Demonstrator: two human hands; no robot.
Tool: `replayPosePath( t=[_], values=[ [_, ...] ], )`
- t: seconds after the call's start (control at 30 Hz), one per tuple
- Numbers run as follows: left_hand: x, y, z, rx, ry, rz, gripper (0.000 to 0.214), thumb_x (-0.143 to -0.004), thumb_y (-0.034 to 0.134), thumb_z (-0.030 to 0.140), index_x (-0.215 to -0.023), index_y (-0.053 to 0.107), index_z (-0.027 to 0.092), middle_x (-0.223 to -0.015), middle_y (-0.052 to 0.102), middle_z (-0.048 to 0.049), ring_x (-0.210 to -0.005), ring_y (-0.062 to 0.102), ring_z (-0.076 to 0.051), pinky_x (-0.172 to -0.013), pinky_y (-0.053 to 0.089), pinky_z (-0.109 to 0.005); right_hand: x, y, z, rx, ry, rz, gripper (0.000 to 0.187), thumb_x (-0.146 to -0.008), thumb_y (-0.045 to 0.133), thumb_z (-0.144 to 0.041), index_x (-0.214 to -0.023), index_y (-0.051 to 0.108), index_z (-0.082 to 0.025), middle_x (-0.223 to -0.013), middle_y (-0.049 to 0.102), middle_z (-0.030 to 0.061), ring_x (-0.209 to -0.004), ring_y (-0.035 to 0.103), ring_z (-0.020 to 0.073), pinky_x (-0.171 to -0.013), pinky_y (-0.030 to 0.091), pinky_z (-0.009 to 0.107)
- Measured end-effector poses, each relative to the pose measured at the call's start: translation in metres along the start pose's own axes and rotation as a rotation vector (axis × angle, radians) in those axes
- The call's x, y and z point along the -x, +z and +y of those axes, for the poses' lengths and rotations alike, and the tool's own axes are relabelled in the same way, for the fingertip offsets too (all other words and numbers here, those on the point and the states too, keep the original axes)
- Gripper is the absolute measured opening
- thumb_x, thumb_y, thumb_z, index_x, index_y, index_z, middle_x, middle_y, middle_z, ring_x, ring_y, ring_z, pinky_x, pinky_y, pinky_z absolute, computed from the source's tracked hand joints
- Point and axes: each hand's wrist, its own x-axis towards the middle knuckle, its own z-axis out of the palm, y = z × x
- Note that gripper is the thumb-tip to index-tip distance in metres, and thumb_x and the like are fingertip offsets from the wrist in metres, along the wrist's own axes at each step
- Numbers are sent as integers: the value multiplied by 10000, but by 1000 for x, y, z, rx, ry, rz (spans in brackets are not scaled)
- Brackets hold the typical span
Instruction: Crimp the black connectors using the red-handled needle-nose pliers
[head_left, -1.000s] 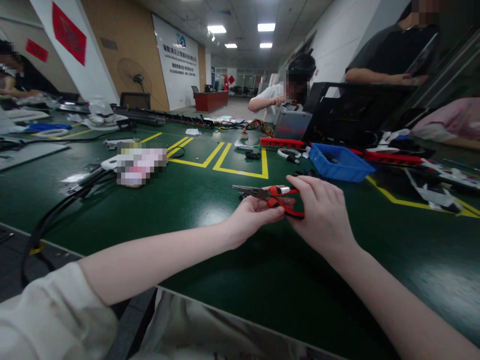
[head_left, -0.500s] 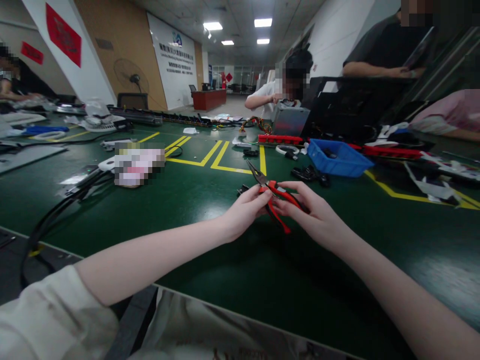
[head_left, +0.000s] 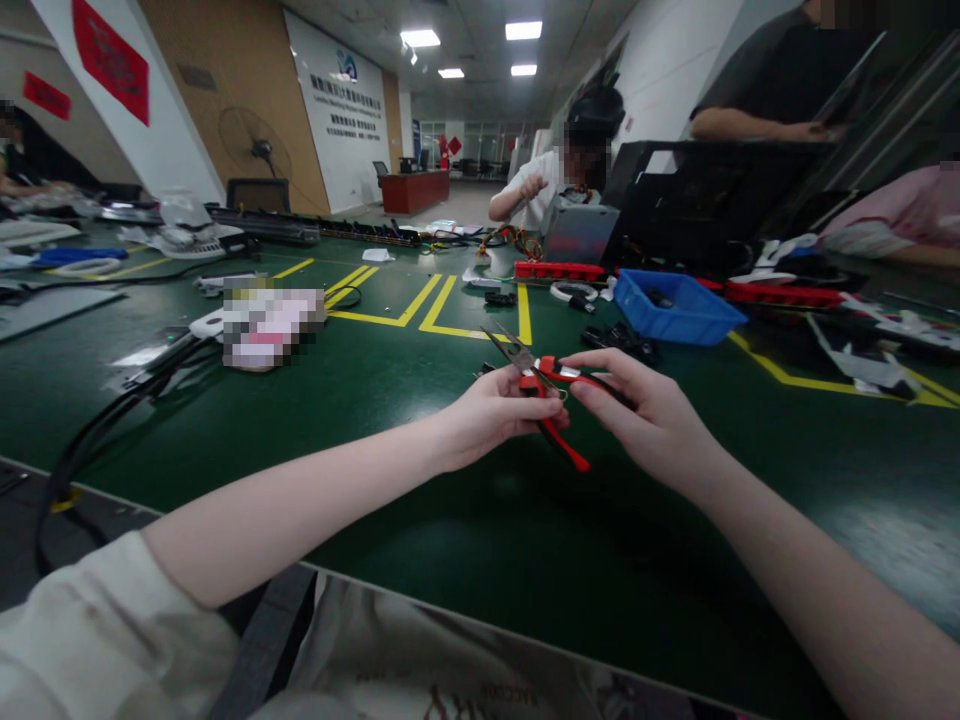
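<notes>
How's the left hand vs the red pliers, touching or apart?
Touching. The head view shows the left hand pinching the red pliers by the pivot, with no gap. The right hand holds the upper handle.

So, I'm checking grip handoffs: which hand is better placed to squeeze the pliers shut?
Probably the right hand: its fingers lie on the upper handle of the pliers, while the left hand pinches near the pivot.

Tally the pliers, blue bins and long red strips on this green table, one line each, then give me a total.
red-handled pliers: 1, gripped by the left hand and the right hand
blue bin: 1
long red strips: 2
Total: 4
</notes>
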Motion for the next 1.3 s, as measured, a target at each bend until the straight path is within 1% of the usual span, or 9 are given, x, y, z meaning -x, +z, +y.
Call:
replayPosePath(
  t=[0.1, 0.27, 0.4, 0.53, 0.63, 0.8, 0.93, 1.1, 1.3],
  values=[
    [1, 1, 1, 58, -30, -15, 306, -702, 772, 45, -955, 620, 127, -815, 674, 0, -766, 682, -126, -825, 514, -298, -3, -3, 4, -4, -45, -3, 329, -895, 571, -462, -1119, 632, -229, -954, 716, 57, -790, 652, 200, -692, 506, 338],
    [2, 2, 1, 77, -18, -23, 290, -682, 783, 41, -921, 638, 120, -796, 665, 13, -742, 669, -116, -792, 510, -289, -3, -8, 11, 15, -57, -49, 353, -910, 549, -470, -1167, 621, -238, -838, 704, 29, -692, 634, 181, -616, 496, 315],
    [0, 0, -2, 53, 32, 13, 454, -701, 779, 50, -1121, 638, 150, -841, 686, 0, -760, 669, -127, -831, 507, -320, 0, -10, 5, 215, -181, -15, 366, -927, 502, -489, -1168, 625, -242, -1004, 700, 59, -856, 656, 217, -732, 513, 355],
    [-3, -2, -6, 47, 127, 74, 497, -726, 761, 48, -1193, 631, 160, -865, 701, -9, -787, 663, -121, -913, 493, -345, 5, 0, -4, 515, -242, -10, 723, -767, 647, -625, -1349, 504, -220, -1224, 620, 113, -1054, 616, 318, -831, 521, 449],
    [-5, -3, -7, 45, 176, 87, 478, -739, 760, 65, -1190, 636, 166, -860, 701, -2, -770, 660, -114, -950, 489, -372, 8, 12, -3, 713, -236, 10, 885, -723, 703, -528, -1459, 366, -172, -1282, 564, 154, -1098, 578, 353, -852, 521, 487],
    [-8, -4, -9, 17, 221, 70, 450, -705, 772, 40, -1124, 641, 142, -975, 720, -37, -957, 676, -162, -1037, 446, -387, 6, 18, 2, 774, -312, 117, 788, -737, 625, -247, -1458, 333, -120, -1308, 519, 191, -1143, 520, 356, -959, 475, 503],
    [-8, -4, -10, -7, 187, 38, 436, -668, 784, 17, -1065, 647, 132, -1044, 723, -57, -1028, 671, -192, -1057, 433, -406, 4, 13, 3, 772, -309, 169, 626, -739, 603, -217, -1335, 444, -108, -1219, 552, 188, -1098, 529, 341, -941, 479, 481],
    [-5, -5, -12, -42, 83, -17, 369, -671, 820, 90, -1001, 655, 111, -951, 729, -60, -964, 690, -206, -1015, 461, -441, 5, 13, 3, 781, -319, 151, 576, -712, 588, -166, -1276, 469, -154, -1158, 579, 158, -1049, 551, 314, -865, 495, 433],
    [-8, -6, -21, -69, 159, -9, 350, -678, 829, 143, -983, 664, 93, -985, 731, -85, -990, 686, -207, -1046, 437, -429, 4, 14, 2, 915, -369, 191, 611, -740, 588, -208, -1330, 447, -131, -1205, 579, 169, -1077, 551, 329, -835, 449, 430]
  ],
)
